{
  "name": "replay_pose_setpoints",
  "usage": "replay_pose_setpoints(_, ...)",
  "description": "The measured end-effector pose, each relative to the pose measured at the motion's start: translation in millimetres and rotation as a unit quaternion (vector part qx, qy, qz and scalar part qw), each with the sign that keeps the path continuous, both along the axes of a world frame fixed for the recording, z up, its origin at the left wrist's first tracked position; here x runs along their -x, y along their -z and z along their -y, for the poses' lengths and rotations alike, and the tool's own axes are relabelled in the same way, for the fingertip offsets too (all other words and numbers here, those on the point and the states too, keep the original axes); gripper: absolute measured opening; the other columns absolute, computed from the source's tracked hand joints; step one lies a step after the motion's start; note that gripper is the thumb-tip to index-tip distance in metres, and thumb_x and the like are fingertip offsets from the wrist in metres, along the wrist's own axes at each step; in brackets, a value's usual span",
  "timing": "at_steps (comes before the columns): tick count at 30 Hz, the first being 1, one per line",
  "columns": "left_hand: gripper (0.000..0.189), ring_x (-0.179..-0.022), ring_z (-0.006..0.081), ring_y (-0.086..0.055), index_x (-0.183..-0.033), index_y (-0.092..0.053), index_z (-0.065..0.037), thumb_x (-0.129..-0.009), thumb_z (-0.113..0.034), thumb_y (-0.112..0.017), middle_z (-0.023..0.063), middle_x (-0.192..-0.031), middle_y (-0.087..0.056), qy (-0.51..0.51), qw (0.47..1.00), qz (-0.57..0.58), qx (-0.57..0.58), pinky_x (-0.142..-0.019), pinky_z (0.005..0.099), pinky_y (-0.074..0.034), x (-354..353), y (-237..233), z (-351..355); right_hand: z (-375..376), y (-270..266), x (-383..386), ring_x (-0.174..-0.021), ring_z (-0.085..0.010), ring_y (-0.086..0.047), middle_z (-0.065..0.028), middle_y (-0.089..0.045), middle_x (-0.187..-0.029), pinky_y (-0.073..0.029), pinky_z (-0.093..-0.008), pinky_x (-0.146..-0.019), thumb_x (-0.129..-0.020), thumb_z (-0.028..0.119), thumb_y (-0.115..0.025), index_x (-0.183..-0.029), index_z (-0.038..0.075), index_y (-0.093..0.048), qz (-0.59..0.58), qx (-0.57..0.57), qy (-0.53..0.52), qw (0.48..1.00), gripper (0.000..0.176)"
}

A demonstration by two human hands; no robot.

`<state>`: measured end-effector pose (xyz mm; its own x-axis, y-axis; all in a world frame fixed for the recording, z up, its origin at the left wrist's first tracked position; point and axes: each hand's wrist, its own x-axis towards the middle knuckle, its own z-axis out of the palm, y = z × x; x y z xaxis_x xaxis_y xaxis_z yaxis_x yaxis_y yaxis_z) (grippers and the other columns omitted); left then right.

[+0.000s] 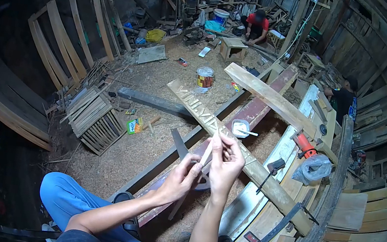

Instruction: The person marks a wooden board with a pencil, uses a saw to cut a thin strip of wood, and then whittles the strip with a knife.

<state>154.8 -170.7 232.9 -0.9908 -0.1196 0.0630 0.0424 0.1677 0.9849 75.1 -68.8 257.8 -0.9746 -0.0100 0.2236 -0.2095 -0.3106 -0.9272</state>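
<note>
My left hand (181, 178) pinches the lower end of a thin, pale wood strip (207, 153). Fingers of my right hand (224, 167) close on the same strip near its upper end. Behind my hands a long wooden board (195, 109) lies slanting across the beams, with raised wooden letters on its far part; my right hand hides some of it. Just beyond the board stands a small white tub (240, 127) of white paste, a stick resting in it. A handsaw (179, 143) lies below my left hand, its handle partly hidden.
A hammer (274, 166), a try square (280, 227), a red power tool (305, 145) and a plastic bag (312, 170) lie right. A slatted crate (97, 120) and a paint can (205, 79) are on the floor. Two people (257, 25) sit farther back.
</note>
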Motion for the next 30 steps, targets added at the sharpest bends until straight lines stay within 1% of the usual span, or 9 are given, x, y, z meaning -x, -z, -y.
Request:
replay_pose_setpoints(2, 0.024, -0.065, 0.0094, -0.052, -0.122, -0.048, -0.002, -0.11, -0.022, -0.046, 0.0018, -0.074, -0.054, 0.02, 1.0, -0.001, 0.005, -0.06, 0.0277, -0.046, 0, 7, 2, -9, 2, 5, -0.075, -0.007, -0.064, -0.0089, -0.073, -0.09, -0.051, -0.0232, -0.066, -0.1, 0.013, -0.066, -0.1, -0.001, -0.065, 0.019, 0.036, -0.01, 0.999, 0.014)
replay_pose_setpoints(8, 0.027, -0.066, 0.0087, -0.047, -0.118, -0.052, -0.002, -0.111, -0.027, -0.043, 0.0007, -0.076, -0.051, 0.025, 0.999, 0.005, 0.038, -0.061, 0.027, -0.042, 4, 3, 11, -19, 13, 15, -0.076, -0.0057, -0.063, -0.0051, -0.073, -0.092, -0.048, -0.0198, -0.067, -0.097, 0.016, -0.072, -0.105, 0.003, -0.07, 0.074, 0.171, -0.145, 0.972, 0.016)
replay_pose_setpoints(12, 0.031, -0.067, 0.0086, -0.046, -0.118, -0.052, -0.003, -0.111, -0.031, -0.042, 0.0004, -0.077, -0.052, 0.036, 0.999, 0.016, 0.019, -0.062, 0.0272, -0.042, 5, 4, 11, -16, 15, 11, -0.083, -0.0082, -0.066, -0.0064, -0.073, -0.098, -0.051, -0.0217, -0.074, -0.094, 0.013, -0.074, -0.101, 0.003, -0.073, 0.073, 0.187, -0.14, 0.97, 0.012)
replay_pose_setpoints(15, 0.04, -0.074, 0.021, -0.058, -0.109, -0.055, -0.004, -0.111, -0.04, -0.039, 0.0104, -0.078, -0.057, 0.027, 0.998, 0.003, 0.054, -0.07, 0.0365, -0.048, 5, 2, 11, -15, 11, 7, -0.085, -0.0096, -0.067, -0.0068, -0.074, -0.099, -0.053, -0.0235, -0.078, -0.093, 0.011, -0.075, -0.1, 0.003, -0.073, 0.083, 0.211, -0.158, 0.961, 0.011)
replay_pose_setpoints(18, 0.044, -0.072, 0.0222, -0.056, -0.102, -0.054, -0.002, -0.11, -0.042, -0.039, 0.0114, -0.075, -0.056, 0.019, 0.996, 0.031, 0.085, -0.07, 0.0378, -0.047, 8, -5, 14, -23, 11, 9, -0.09, -0.0125, -0.069, -0.0109, -0.074, -0.108, -0.053, -0.024, -0.078, -0.093, 0.01, -0.074, -0.106, 0.003, -0.074, 0.079, 0.182, -0.176, 0.964, 0.014)
replay_pose_setpoints(19, 0.044, -0.072, 0.0222, -0.056, -0.102, -0.054, -0.002, -0.11, -0.042, -0.039, 0.0114, -0.075, -0.056, 0.019, 0.996, 0.031, 0.085, -0.07, 0.0378, -0.047, 9, -5, 13, -25, 10, 10, -0.093, -0.014, -0.07, -0.0121, -0.073, -0.11, -0.054, -0.0248, -0.079, -0.092, 0.009, -0.076, -0.105, 0.002, -0.074, 0.088, 0.179, -0.18, 0.963, 0.015)
replay_pose_setpoints(21, 0.05, -0.064, 0.0118, -0.044, -0.096, -0.055, -0.003, -0.111, -0.046, -0.035, 0.0016, -0.069, -0.046, 0.016, 0.996, -0.01, 0.092, -0.059, 0.0308, -0.039, 11, -4, 12, -30, 11, 10, -0.094, -0.0146, -0.07, -0.0133, -0.073, -0.112, -0.054, -0.0244, -0.078, -0.092, 0.009, -0.075, -0.107, 0.002, -0.074, 0.082, 0.175, -0.175, 0.965, 0.016)
replay_pose_setpoints(23, 0.051, -0.063, 0.0115, -0.043, -0.095, -0.055, -0.003, -0.11, -0.047, -0.035, 0.0013, -0.069, -0.045, 0.023, 0.996, -0.013, 0.082, -0.059, 0.0305, -0.039, 12, -4, 11, -31, 10, 10, -0.095, -0.0152, -0.07, -0.0145, -0.072, -0.115, -0.054, -0.0241, -0.078, -0.092, 0.009, -0.075, -0.108, 0.002, -0.074, 0.077, 0.169, -0.169, 0.968, 0.018)
replay_pose_setpoints(30, 0.051, -0.063, 0.0097, -0.043, -0.095, -0.054, -0.005, -0.11, -0.05, -0.036, -0.0005, -0.069, -0.045, 0.027, 0.998, 0.01, 0.06, -0.057, 0.0282, -0.038, 13, -4, 12, -26, 4, 9, -0.073, -0.0097, -0.065, -0.0151, -0.076, -0.1, -0.052, -0.0217, -0.066, -0.092, 0.012, -0.076, -0.107, -0.002, -0.073, 0.047, 0.102, -0.099, 0.989, 0.02)
